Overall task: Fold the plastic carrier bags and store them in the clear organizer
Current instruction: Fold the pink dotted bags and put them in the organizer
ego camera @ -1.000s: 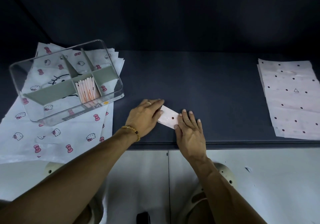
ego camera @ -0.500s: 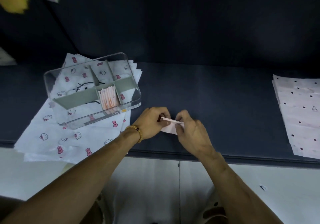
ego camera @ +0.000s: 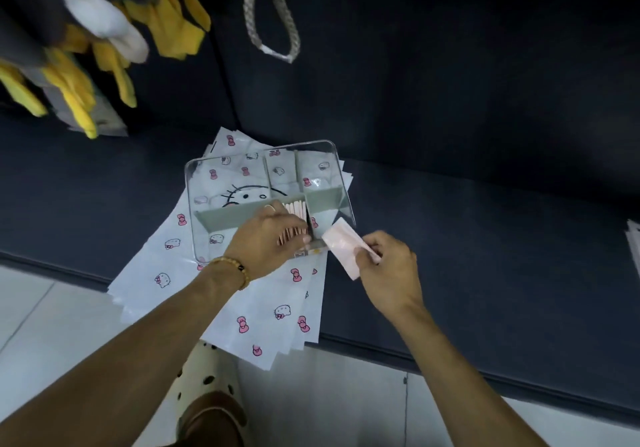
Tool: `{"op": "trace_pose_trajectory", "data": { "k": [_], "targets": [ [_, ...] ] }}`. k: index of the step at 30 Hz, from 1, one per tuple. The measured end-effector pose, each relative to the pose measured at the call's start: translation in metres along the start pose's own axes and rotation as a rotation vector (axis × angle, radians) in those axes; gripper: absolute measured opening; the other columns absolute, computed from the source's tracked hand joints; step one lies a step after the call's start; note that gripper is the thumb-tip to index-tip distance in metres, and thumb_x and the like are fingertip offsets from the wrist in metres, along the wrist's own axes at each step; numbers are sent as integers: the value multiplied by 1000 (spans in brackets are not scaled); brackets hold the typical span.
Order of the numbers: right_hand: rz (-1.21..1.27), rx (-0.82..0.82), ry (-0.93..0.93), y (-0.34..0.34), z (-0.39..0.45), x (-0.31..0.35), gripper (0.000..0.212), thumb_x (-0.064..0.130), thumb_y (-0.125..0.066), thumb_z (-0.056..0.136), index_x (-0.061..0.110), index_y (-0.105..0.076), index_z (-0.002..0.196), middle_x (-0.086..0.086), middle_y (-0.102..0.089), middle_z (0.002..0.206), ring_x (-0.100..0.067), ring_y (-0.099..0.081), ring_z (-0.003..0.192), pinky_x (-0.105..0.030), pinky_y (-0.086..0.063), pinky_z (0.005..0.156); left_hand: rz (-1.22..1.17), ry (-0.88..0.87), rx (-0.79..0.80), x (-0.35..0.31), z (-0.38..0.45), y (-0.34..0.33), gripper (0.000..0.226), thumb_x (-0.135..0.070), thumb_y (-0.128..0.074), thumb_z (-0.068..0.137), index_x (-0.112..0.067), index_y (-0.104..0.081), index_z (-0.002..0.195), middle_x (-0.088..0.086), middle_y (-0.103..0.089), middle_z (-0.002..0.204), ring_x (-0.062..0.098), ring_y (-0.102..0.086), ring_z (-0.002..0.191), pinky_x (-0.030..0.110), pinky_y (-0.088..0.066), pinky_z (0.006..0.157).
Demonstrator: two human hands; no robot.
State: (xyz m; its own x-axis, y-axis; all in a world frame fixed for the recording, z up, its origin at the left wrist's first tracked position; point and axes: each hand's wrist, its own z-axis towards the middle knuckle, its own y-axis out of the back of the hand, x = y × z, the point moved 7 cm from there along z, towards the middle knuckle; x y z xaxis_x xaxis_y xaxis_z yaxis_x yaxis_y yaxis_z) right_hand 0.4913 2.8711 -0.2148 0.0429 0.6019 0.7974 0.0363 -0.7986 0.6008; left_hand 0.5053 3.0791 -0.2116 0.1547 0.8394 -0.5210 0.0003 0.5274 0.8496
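A clear organizer [ego camera: 207, 183] sits on printed bags [ego camera: 242, 308] on the dark counter [ego camera: 485, 256]. The left hand [ego camera: 266, 239] reaches into it, fingers against the row of folded bags [ego camera: 294, 209] (probably parting them). Beside the organizer's right wall, the right hand [ego camera: 389, 266] pinches a folded pink bag [ego camera: 344, 246].

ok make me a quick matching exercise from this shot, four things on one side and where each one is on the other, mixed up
Things:
1. folded pink bag
2. clear organizer
3. left hand
4. row of folded bags

Places:
A. standing on edge in a middle compartment
B. pinched in the right hand, just outside the organizer's near right corner
C. resting on the stack of cat-print bags
D. reaching into the organizer, against the stored bags

Pairs: 1-B, 2-C, 3-D, 4-A
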Motion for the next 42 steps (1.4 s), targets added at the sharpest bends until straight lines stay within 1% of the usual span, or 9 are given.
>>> {"op": "trace_pose_trajectory", "data": {
  "k": [5, 10, 14, 17, 21, 25, 29, 36, 42],
  "targets": [
    [275, -55, -117, -11, 13, 5, 14, 12, -62, 85, 23, -64, 77, 8, -67, 71, -1, -60, 61, -11, -45, 53, 257, -152, 52, 1, 10, -15, 27, -46, -53, 90, -27, -72, 96, 1, -46, 94, 21, -45, 100, 36, -40, 90],
    [379, 14, -160, -35, 32, 24, 9, 12, -62, 88, 16, -64, 81, -1, -71, 74, -10, -67, 57, -26, -55, 55, 289, -66, -229, 19, -1, 0, 15, -29, -64, 83, -17, -72, 77, 5, -52, 82, 28, -52, 83, 37, -49, 73],
    [19, 66, -91, -63, 45, 45, 14, 13, -59, 86, 15, -61, 72, -1, -70, 71, -19, -69, 63, -36, -58, 62, 195, 103, -199, 33, -8, -9, 15, -26, -61, 82, -23, -70, 94, 7, -65, 80, 29, -61, 76, 34, -48, 69],
    [-362, -57, -21, -60, 47, 53, 7, 18, -59, 84, 17, -66, 83, -5, -69, 78, -28, -65, 73, -35, -55, 64, 78, 196, -220, 36, -7, -14, 22, -27, -57, 83, -24, -67, 103, 4, -68, 82, 26, -63, 81, 31, -47, 70],
    [-471, -8, 98, -76, 49, 60, 11, 21, -59, 87, 13, -65, 92, -11, -68, 82, -33, -64, 78, -36, -54, 65, 15, 231, -170, 43, -5, -21, 36, -30, -51, 86, -33, -57, 121, 2, -67, 86, 24, -62, 84, 31, -48, 70],
    [-341, 115, 166, -92, 47, 63, 22, 37, -58, 90, 20, -64, 102, 2, -68, 86, -19, -62, 79, -31, -52, 71, -25, 225, -147, 43, -2, -19, 34, -33, -48, 88, -40, -53, 120, 0, -65, 81, 25, -61, 79, 30, -45, 65],
    [-387, 76, 290, -87, 44, 63, 15, 24, -58, 89, 19, -67, 100, 2, -64, 89, -18, -60, 81, -30, -48, 67, -27, 204, -160, 41, -5, -18, 31, -35, -53, 85, -42, -51, 116, -6, -55, 70, 22, -60, 72, 26, -41, 59],
    [-437, 115, 264, -91, 45, 59, 16, 20, -53, 90, 16, -68, 88, -2, -69, 86, -23, -63, 78, -36, -54, 69, -67, 228, -127, 37, -5, -15, 33, -30, -57, 86, -30, -57, 119, -7, -49, 67, 20, -54, 72, 30, -47, 66],
    [-79, -165, 109, -12, 38, 34, 14, 14, -57, 89, 18, -69, 84, 4, -70, 79, -14, -64, 68, -30, -54, 64, -314, 394, -324, 9, -15, -3, 26, -21, -58, 89, -14, -65, 114, 5, -67, 99, 20, -61, 93, 33, -50, 87]
  ]
}}
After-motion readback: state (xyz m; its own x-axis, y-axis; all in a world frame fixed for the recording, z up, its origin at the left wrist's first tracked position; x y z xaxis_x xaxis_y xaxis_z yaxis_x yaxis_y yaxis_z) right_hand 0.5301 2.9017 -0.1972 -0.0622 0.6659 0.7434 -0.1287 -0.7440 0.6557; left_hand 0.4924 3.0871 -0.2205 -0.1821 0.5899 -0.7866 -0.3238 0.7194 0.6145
